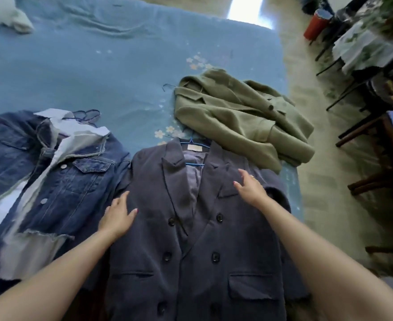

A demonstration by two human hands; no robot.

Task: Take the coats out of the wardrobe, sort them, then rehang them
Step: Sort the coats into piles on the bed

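A dark navy double-breasted coat (191, 239) lies flat and face up on the bed, still on a blue hanger (194, 142). My left hand (118, 215) rests flat on its left shoulder, fingers spread. My right hand (251, 187) hovers open over its right lapel and holds nothing. To the left lies a denim jacket (59, 179) with a pale lining, on a dark wire hanger (85, 115). Behind the navy coat, an olive green coat (241, 119) lies crumpled with a wire hanger hook at its collar.
The blue bedspread (98, 59) with small flowers covers the bed. A white cloth (3, 15) lies at its far left corner. Right of the bed runs a strip of pale floor (311, 140), then dark wooden chairs (376, 144), a covered table (371, 45) and a red container (316, 25).
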